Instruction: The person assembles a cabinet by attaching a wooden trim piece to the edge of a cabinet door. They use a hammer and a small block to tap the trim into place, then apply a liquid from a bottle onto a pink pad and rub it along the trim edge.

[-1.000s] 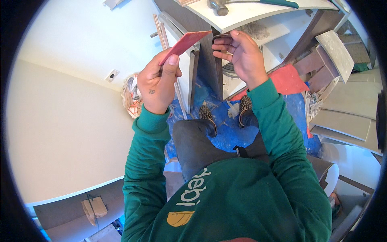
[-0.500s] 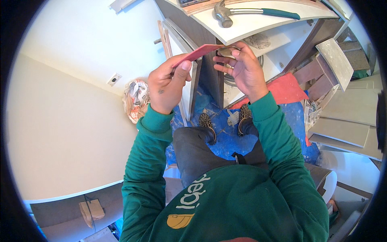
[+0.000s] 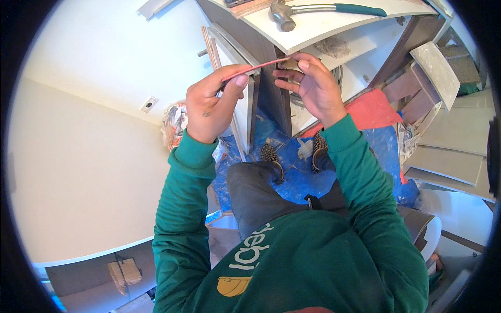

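Note:
Between my two hands is a thin, flat red strip (image 3: 257,68), seen almost edge-on, with what it is made of unclear. My left hand (image 3: 211,107) pinches its left end, thumb below and fingers on top. At the other end, my right hand (image 3: 318,94) has thumb and forefinger closed on the tip while the remaining fingers are loosely curled. Something brownish shows by those right fingertips, and I cannot tell whether it belongs to the strip. Just beyond the hands, a claw hammer (image 3: 323,8) with a dark green grip lies on a curved white panel (image 3: 313,28).
Dark and white boards (image 3: 276,94) stand upright beyond my hands. Blue sheeting (image 3: 292,190) and a red sheet (image 3: 373,109) cover the floor. Loose panels (image 3: 451,135) are piled at right. A wall socket (image 3: 149,104) and a crumpled bag (image 3: 175,122) are at left.
The red strip has tilted from showing its face to nearly edge-on. My left hand has shifted slightly left, and the whole view has moved a little.

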A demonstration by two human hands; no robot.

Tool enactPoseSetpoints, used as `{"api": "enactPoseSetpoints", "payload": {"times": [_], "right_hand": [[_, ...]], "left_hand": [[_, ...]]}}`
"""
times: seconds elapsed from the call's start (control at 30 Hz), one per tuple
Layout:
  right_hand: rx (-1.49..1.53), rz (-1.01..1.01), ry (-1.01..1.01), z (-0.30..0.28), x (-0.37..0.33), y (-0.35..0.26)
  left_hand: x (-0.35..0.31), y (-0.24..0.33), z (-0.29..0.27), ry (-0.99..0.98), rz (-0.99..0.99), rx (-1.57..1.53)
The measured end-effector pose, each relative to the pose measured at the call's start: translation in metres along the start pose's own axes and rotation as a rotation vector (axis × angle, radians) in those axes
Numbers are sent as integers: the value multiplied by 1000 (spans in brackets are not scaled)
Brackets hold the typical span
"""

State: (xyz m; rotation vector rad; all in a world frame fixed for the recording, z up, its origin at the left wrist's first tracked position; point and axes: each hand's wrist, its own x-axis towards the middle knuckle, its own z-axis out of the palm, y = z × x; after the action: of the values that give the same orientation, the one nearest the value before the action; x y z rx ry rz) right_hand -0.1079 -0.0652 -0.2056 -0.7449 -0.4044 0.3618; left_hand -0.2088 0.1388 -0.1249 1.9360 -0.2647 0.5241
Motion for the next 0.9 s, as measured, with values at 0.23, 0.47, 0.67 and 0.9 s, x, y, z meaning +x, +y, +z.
{"api": "enactPoseSetpoints", "payload": {"times": [0.23, 0.47, 0.67, 0.9], "right_hand": [[40, -7, -8, 0, 0, 4], [64, -16, -42, -4, 0, 5], [55, -14, -33, -4, 0, 7], [56, -15, -25, -4, 0, 5]], "left_hand": [[11, 1, 11, -58, 85, 83], [10, -3, 9, -58, 78, 105], [8, -1, 6, -84, 67, 112], [12, 0, -4, -164, 240, 253]]}}
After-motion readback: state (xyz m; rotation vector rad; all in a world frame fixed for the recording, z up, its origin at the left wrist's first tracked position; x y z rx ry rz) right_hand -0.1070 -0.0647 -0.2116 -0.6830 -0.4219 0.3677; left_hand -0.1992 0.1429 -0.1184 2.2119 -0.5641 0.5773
